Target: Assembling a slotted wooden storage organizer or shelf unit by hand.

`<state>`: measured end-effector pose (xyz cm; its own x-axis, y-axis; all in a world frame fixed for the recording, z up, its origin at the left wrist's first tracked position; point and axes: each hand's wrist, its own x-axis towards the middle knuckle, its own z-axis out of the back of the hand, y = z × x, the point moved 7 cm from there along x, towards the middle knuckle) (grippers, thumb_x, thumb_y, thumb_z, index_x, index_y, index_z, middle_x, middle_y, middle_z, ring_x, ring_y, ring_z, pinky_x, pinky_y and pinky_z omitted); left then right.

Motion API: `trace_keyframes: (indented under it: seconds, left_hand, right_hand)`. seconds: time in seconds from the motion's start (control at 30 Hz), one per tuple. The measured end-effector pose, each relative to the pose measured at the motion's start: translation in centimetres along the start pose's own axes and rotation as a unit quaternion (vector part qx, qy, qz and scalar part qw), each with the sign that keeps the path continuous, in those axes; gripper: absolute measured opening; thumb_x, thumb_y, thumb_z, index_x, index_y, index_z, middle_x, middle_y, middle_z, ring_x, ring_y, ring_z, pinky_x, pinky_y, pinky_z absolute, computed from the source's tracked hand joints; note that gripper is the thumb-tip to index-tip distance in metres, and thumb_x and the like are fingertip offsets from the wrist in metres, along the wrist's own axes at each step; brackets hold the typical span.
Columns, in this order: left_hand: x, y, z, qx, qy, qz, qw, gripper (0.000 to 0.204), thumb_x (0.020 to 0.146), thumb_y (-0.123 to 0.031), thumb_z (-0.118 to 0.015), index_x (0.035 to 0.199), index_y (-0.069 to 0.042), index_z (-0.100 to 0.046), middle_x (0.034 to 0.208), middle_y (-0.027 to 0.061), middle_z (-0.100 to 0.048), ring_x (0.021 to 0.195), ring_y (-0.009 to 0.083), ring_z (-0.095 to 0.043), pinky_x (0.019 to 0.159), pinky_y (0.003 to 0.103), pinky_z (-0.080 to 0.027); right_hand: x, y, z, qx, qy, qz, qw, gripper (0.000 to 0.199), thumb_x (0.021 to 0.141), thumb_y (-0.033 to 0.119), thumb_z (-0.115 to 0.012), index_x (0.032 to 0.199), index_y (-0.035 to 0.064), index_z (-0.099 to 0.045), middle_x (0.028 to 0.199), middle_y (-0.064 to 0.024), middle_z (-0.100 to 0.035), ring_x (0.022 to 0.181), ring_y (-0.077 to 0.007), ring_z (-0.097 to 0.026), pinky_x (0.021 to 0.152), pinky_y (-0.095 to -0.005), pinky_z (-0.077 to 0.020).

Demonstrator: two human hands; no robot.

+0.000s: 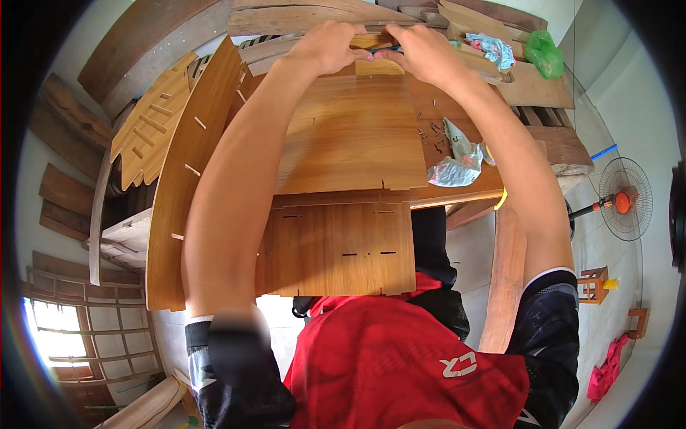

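Note:
Both my arms reach forward to the far edge of the work surface. My left hand (327,47) and my right hand (423,53) close round opposite ends of a small wooden piece (369,41). Between my thumbs a sliver of something teal shows, too small to name. Just below lies a wide wood-grain panel (346,132), its far part close to my hands. Nearer to me is a second panel (336,243) with dark slots. On the left a long board (179,207) with several pale dowels stands on edge beside my left arm.
Scattered screws (437,136) and a torn plastic bag (461,161) lie right of the panel. A green bag (544,54) and a patterned cloth (493,50) sit at far right. A fan (623,201) stands on the right; more dowelled boards (153,118) lie at left.

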<state>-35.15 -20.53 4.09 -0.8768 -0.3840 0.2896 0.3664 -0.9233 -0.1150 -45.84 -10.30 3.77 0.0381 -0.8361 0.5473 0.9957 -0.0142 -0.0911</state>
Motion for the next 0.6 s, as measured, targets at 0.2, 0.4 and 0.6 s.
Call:
trace_keyframes:
  seconds: [0.2,0.4,0.6]
  left_hand:
    - [0.1,-0.2,0.1,0.025,-0.005,-0.009,1.0,0.066,0.093,-0.048,-0.072,0.144,-0.01,-0.056,0.121,0.0264,-0.069,0.117,0.0431,-0.064,0.1,0.05,-0.051]
    - [0.3,0.5,0.2,0.016,-0.013,-0.033,0.999,0.057,0.097,-0.042,-0.07,0.139,-0.007,-0.057,0.118,0.0283,-0.069,0.114,0.0446,-0.064,0.098,0.052,-0.052]
    - [1.1,0.6,-0.3,0.035,0.049,-0.014,0.998,0.059,0.098,-0.04,-0.069,0.143,-0.006,-0.052,0.119,0.0286,-0.068,0.115,0.0453,-0.063,0.098,0.052,-0.051]
  right_hand:
    - [0.5,0.2,-0.3,-0.024,0.028,0.0,0.999,0.043,0.095,0.033,-0.071,0.12,-0.0013,-0.062,0.092,-0.0258,-0.071,0.091,-0.0449,-0.068,0.078,-0.0532,-0.0558]
    - [0.7,0.9,-0.9,-0.067,0.028,0.01,0.997,0.036,0.095,0.027,-0.07,0.113,-0.0016,-0.058,0.082,-0.0251,-0.07,0.081,-0.0455,-0.069,0.069,-0.0534,-0.0559]
    - [1.4,0.2,-1.4,-0.09,0.013,0.053,0.994,0.037,0.097,0.029,-0.069,0.114,-0.0014,-0.057,0.08,-0.0245,-0.07,0.078,-0.0452,-0.07,0.067,-0.0524,-0.0559]
